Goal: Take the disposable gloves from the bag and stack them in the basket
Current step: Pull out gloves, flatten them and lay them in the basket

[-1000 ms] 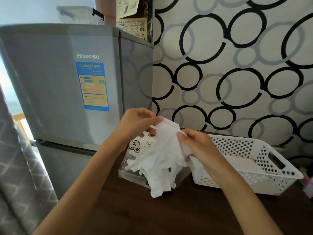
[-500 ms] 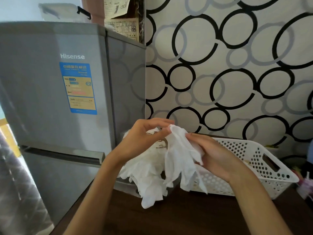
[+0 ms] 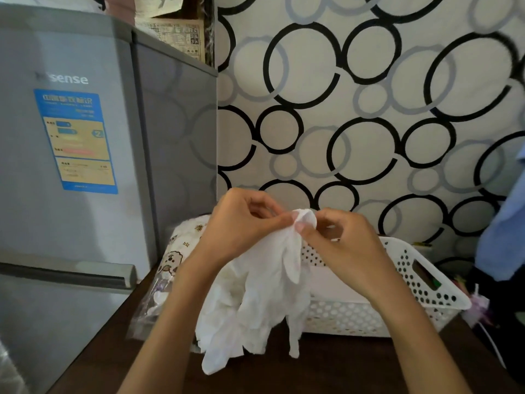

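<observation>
Since 0.5 s earlier, both hands had risen above the basket [image 3: 443, 282], left hand [image 3: 241, 223] and right hand [image 3: 341, 245] pinching the gloves' [image 3: 255, 302] cuff together. Gloves looked feather-light, limp, clingy; best peeled apart at the cuff edge.

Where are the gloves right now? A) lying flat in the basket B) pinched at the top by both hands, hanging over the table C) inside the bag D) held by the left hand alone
B: the left hand and right hand both pinch the top of the gloves, which hang down above the table, in front of the basket.
</observation>
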Demonstrator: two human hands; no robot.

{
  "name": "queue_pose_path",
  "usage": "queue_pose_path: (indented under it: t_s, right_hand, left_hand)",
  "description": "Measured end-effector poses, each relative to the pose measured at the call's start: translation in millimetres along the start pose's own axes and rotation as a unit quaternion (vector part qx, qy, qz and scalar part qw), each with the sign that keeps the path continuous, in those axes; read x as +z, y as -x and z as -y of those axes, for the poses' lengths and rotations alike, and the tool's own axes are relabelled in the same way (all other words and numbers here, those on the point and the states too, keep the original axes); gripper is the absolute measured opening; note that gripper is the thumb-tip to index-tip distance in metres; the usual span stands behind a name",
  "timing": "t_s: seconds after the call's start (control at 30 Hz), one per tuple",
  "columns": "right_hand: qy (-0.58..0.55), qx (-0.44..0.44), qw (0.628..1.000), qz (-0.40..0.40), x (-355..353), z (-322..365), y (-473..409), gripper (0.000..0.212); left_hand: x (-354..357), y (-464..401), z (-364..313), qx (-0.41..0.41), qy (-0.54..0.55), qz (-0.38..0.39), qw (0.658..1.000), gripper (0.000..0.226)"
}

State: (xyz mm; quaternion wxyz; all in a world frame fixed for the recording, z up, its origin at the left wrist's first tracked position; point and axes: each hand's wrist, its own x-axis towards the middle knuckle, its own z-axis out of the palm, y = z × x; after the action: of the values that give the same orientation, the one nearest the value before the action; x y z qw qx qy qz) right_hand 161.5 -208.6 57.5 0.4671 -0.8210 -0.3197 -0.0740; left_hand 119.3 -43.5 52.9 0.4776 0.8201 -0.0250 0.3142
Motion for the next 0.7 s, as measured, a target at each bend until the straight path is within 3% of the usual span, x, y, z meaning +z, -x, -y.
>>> queue_pose_path:
  t_s: [0.1,0.2,0.27,0.37,0.4,0.47,0.53,0.63,0.7]
  right_hand:
    - [-0.116,0.067,0.991,0.020,-5.8,-6.9,-5.9,0.017]
    - [-0.278,0.181,0.943,0.025,-8.4,-15.6,-15.2,0.025]
    - [-0.343,0.221,0.912,0.037,-12.8,-21.7,-17.4,0.032]
    - [-0.424,0.227,0.867,0.129,-24.6,-24.5,-13.2,0.046]
    - [-0.403,0.220,0.875,0.152,-26.7,-25.4,-11.6,0.047]
    - [-0.278,0.185,0.927,0.167,-25.0,-28.4,-9.7,0.043]
    - [-0.186,0.167,0.964,0.090,-19.9,-31.2,-10.9,0.029]
    - [-0.230,0.175,0.957,-0.025,-25.5,-34.7,-12.5,0.016]
    - [-0.252,0.165,0.953,-0.036,-34.7,-35.8,-12.1,0.015]
  left_hand:
    - [2.4,2.6,2.1,-0.029,0.021,0.069,0.997,0.023]
    - [1.6,5.3,10.5,-0.071,0.026,0.162,0.984,0.022]
    - [2.3,5.9,15.4,-0.090,0.031,0.173,0.980,0.014]
    - [4.9,6.1,17.0,-0.102,0.026,0.143,0.984,0.016]
    - [5.9,5.8,16.3,-0.099,0.026,0.132,0.986,0.018]
    - [7.4,5.0,13.9,-0.091,0.032,0.116,0.989,0.020]
    - [8.1,5.0,12.4,-0.086,0.032,0.114,0.989,0.020]
    - [6.5,6.0,14.8,-0.095,0.015,0.145,0.985,0.020]
    - [5.5,6.2,17.3,-0.093,0.006,0.168,0.981,0.022]
